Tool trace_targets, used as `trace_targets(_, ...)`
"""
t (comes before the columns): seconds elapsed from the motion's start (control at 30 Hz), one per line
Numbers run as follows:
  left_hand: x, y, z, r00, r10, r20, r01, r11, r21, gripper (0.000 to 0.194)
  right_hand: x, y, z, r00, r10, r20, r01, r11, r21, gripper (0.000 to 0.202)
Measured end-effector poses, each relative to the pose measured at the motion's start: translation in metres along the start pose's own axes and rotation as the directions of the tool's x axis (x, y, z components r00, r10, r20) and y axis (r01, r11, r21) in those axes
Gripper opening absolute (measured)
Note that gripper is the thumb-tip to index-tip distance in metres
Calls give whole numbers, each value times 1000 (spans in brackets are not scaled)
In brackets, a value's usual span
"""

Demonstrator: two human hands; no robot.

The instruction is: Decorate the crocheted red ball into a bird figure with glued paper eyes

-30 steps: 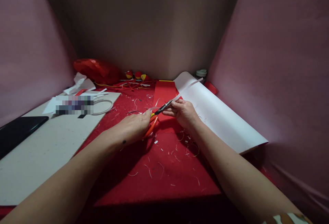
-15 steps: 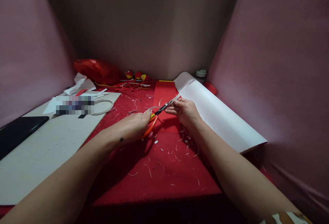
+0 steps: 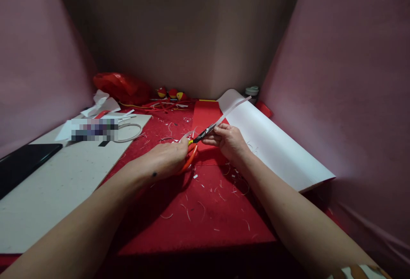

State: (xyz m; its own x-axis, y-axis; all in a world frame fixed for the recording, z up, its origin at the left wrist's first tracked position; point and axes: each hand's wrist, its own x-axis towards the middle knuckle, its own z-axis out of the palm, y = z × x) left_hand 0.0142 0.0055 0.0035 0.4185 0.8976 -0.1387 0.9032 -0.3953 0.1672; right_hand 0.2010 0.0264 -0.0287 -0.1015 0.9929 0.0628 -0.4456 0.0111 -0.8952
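My left hand (image 3: pixel 173 156) is closed on the orange and yellow handles of the scissors (image 3: pixel 192 155), whose dark blades point up and to the right. Fingers of my right hand (image 3: pixel 228 139) pinch a narrow white strip (image 3: pixel 235 107) beside the blade tips. From there the strip rises over the large curled white sheet (image 3: pixel 272 142). Another pale curved piece shows by my left fingertips. Beneath the blades lies a red ribbed sheet (image 3: pixel 206 112) on the red cloth (image 3: pixel 192 227).
Thin white scraps are scattered over the cloth. At left, a pale board (image 3: pixel 80 176) bears a black flat object (image 3: pixel 28 165) and a coiled cable (image 3: pixel 141 131). A red bag (image 3: pixel 121 89), small red-yellow figures (image 3: pixel 173 94) and a lidded cup (image 3: pixel 252 92) stand at the back.
More of the white strip now shows beyond my right fingers, reaching up and to the right over the white sheet. Both hands stay nearly in the same place.
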Motion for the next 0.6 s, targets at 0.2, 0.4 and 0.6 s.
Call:
trace_targets(0.2,4,1,-1,1000,-15,22,15,1000,-16,38,-1,-1,2,1000,-10,-14,10,1000,-7,10)
trace_targets(0.4,6,0,1,999,-35,20,36,998,-57,47,-1,1,3,1000,-12,-28,12,1000,-1,9)
trace_targets(0.6,2,-1,0,1000,-9,-3,9,997,-77,38,-1,1,1,1000,0,-17,0,1000,-8,10)
